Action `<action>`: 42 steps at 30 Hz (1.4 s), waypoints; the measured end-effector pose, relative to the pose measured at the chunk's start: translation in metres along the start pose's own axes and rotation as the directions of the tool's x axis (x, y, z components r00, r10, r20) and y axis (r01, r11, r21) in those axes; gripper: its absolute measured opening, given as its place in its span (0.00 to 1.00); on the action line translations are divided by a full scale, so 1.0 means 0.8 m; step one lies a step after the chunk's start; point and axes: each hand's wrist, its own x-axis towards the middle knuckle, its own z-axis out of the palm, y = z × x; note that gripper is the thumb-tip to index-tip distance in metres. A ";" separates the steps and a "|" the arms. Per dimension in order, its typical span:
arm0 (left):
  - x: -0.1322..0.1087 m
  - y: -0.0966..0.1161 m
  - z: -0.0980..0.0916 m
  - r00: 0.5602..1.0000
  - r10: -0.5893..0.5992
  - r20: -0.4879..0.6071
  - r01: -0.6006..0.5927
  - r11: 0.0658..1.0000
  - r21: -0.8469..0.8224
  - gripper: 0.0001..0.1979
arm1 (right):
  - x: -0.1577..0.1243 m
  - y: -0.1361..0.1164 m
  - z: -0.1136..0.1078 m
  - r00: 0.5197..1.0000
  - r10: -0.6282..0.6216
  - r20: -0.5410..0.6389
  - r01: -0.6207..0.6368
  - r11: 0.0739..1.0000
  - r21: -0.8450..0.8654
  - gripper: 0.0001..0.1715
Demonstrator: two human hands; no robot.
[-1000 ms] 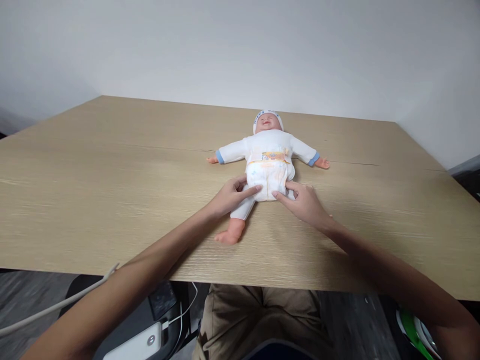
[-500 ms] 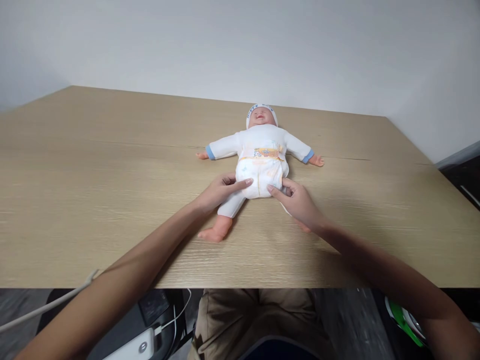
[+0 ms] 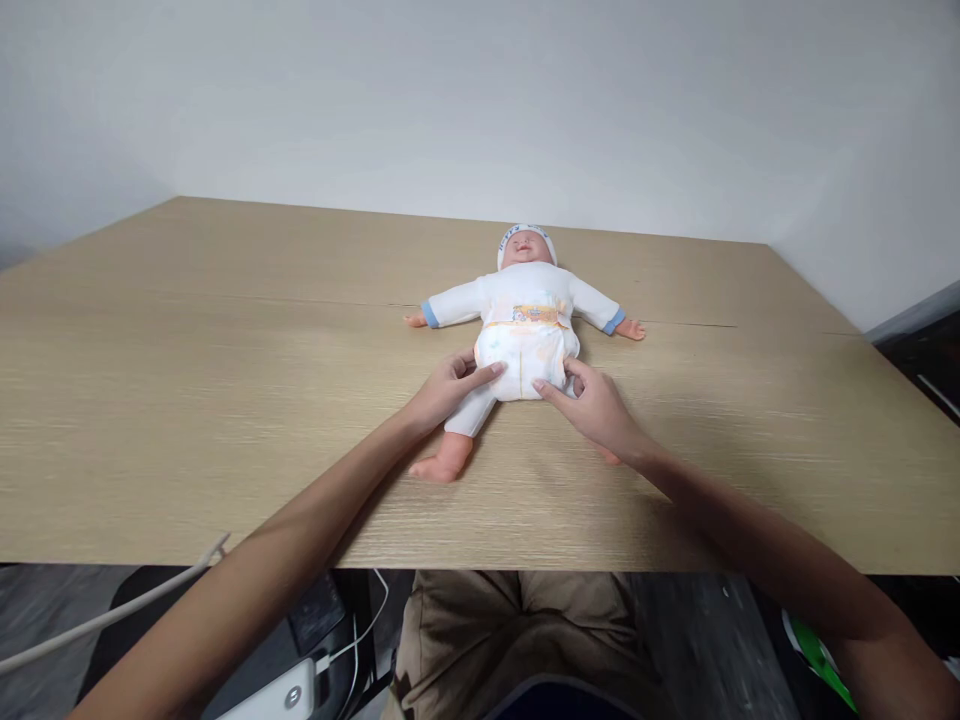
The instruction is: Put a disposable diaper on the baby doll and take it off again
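A baby doll [image 3: 529, 283] in a white suit with blue cuffs and a lettered cap lies on its back, head toward the wall, arms spread. Around its hips is a white diaper [image 3: 521, 350] with an orange printed waistband. My left hand [image 3: 455, 385] grips the diaper's edge at the left leg, thumb on the front and fingers tucked at the side. At the other leg opening, my right hand [image 3: 592, 400] pinches the opposite edge between thumb and fingers. That hand hides most of the doll's leg on the right; only part of the foot shows.
The doll rests on a wide wooden table [image 3: 225, 400] with a seam across it. Behind stands a pale wall [image 3: 480, 110]. Below the front edge are a white device [image 3: 281, 692] with a cable, a pale cord [image 3: 112, 620] and a green object [image 3: 817, 655].
The camera view has shifted slightly, so the table and doll sit a little differently in the picture. Both hands keep their hold on the diaper's leg edges, with hardly any movement.
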 end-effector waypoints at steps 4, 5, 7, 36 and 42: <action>-0.002 0.001 0.001 1.000 -0.009 0.001 0.009 1.000 -0.002 0.29 | 0.002 0.002 -0.002 1.000 -0.009 0.018 0.010 1.000 -0.029 0.23; -0.002 0.002 0.001 1.000 -0.012 -0.002 0.012 1.000 0.004 0.29 | 0.002 0.003 -0.003 1.000 -0.008 0.028 0.008 1.000 -0.019 0.23; -0.003 0.002 0.001 1.000 -0.012 -0.003 0.012 1.000 0.011 0.30 | 0.003 0.006 -0.004 0.999 -0.002 0.046 0.001 1.000 0.013 0.24; 0.012 0.003 -0.006 0.992 0.107 0.061 -0.123 0.880 0.458 0.37 | 0.006 0.014 -0.002 0.977 -0.182 0.115 0.214 0.870 -0.443 0.16; 0.010 0.009 -0.009 0.992 0.093 0.087 -0.121 0.900 0.418 0.26 | 0.007 0.012 -0.007 0.974 -0.183 0.136 0.222 0.901 -0.374 0.17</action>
